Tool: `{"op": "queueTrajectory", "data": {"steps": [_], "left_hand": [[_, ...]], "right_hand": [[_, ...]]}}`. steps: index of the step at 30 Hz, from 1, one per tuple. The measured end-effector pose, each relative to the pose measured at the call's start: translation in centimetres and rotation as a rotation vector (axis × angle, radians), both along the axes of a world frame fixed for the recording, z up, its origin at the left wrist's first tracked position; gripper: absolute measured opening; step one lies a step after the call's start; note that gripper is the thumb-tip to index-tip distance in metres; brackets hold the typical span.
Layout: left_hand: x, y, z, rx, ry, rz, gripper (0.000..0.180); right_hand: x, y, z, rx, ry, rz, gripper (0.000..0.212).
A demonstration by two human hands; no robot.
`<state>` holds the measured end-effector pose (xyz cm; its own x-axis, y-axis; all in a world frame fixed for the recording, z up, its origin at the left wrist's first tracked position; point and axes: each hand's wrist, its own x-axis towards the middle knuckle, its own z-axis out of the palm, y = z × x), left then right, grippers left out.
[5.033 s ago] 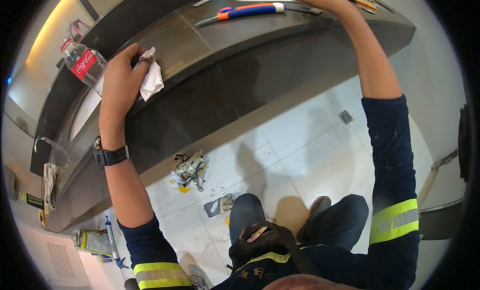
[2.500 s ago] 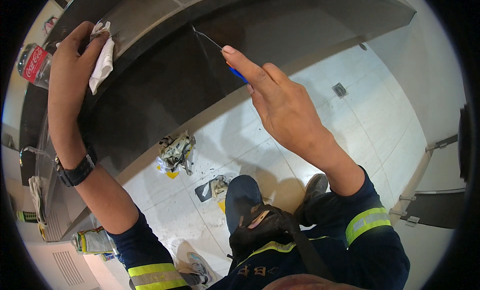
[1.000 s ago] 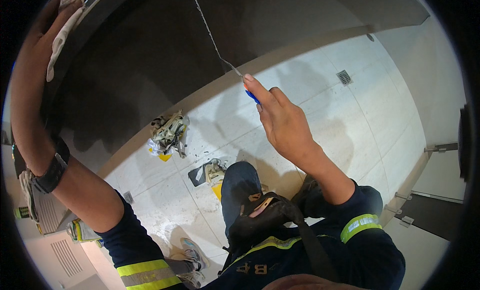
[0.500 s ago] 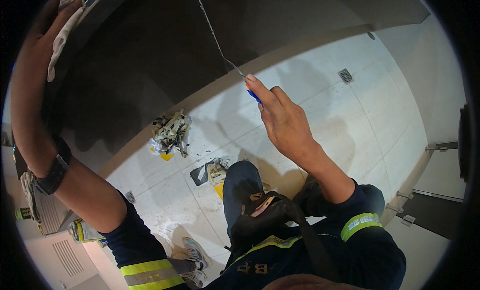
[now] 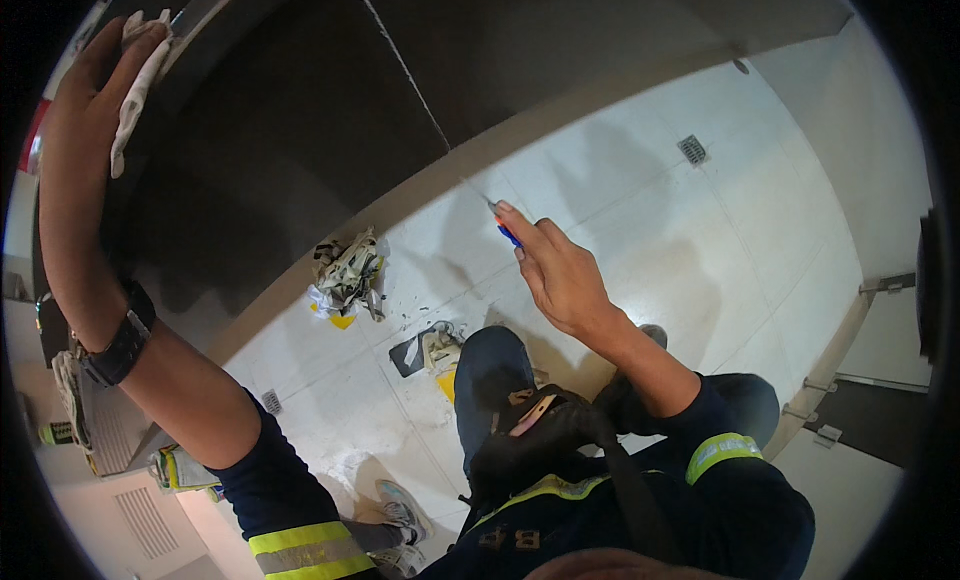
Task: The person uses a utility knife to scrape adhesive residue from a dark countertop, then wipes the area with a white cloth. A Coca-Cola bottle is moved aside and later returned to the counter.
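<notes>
My right hand [image 5: 568, 280] grips a small utility knife [image 5: 509, 235] with a blue and orange handle, its thin blade pointing up and left. The blade is apart from the dark panel [image 5: 270, 130]. A pale, rough seam [image 5: 405, 68] runs down the panel and ends at its lower edge, above the knife. At the upper left, my left hand [image 5: 88, 115] is raised to the panel's top edge, closed on a folded white cloth [image 5: 133, 102]. Part of the cloth is hidden behind the fingers.
Crumpled gloves and wrappings [image 5: 349, 272] lie on the tiled floor [image 5: 640, 220] beside the panel. Nearer my knee sit a dark flat piece [image 5: 407, 355] and another crumpled glove [image 5: 441, 350]. A floor drain [image 5: 692, 151] is at right; cabinet doors [image 5: 885, 420] stand at far right.
My right hand has drawn the knife downward, away from the lower end of the seam. My left hand stays at the top edge with the cloth; the view has shifted slightly.
</notes>
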<state>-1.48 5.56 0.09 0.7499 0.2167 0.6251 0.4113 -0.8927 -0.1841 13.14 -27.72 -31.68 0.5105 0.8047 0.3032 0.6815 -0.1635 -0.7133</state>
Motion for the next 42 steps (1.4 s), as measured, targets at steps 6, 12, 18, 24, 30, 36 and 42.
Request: {"op": "queueTrajectory", "data": {"steps": [6, 12, 18, 24, 30, 36, 42], "left_hand": [[0.5, -1.9, 0.4, -0.071, -0.008, 0.102, 0.057], [-0.1, -1.6, 0.4, -0.148, -0.103, 0.187, 0.068], [-0.9, -2.7, 0.9, -0.101, 0.082, 0.036, 0.043], [-2.3, -1.8, 0.2, 0.065, 0.113, 0.01, 0.039], [-2.0, -2.4, 0.5, 0.172, 0.196, -0.057, 0.041], [-1.7, -3.4, -0.4, -0.057, 0.071, 0.005, 0.043], [-2.0, -2.1, 0.2, 0.174, 0.216, -0.117, 0.048]], "right_hand": [[-2.7, 1.7, -0.8, 0.36, 0.068, 0.019, 0.065], [-2.8, 4.4, -2.1, 0.548, 0.151, 0.03, 0.071], [-2.9, 5.7, -3.3, 0.618, 0.19, 0.011, 0.066], [-1.8, 6.0, -2.6, 0.621, 0.208, 0.027, 0.062], [-1.6, 6.0, -2.6, 0.566, 0.157, -0.01, 0.06], [-1.4, 5.9, -1.9, 0.49, 0.175, 0.0, 0.056], [-1.1, 5.9, -1.9, 0.439, 0.173, 0.027, 0.053]]}}
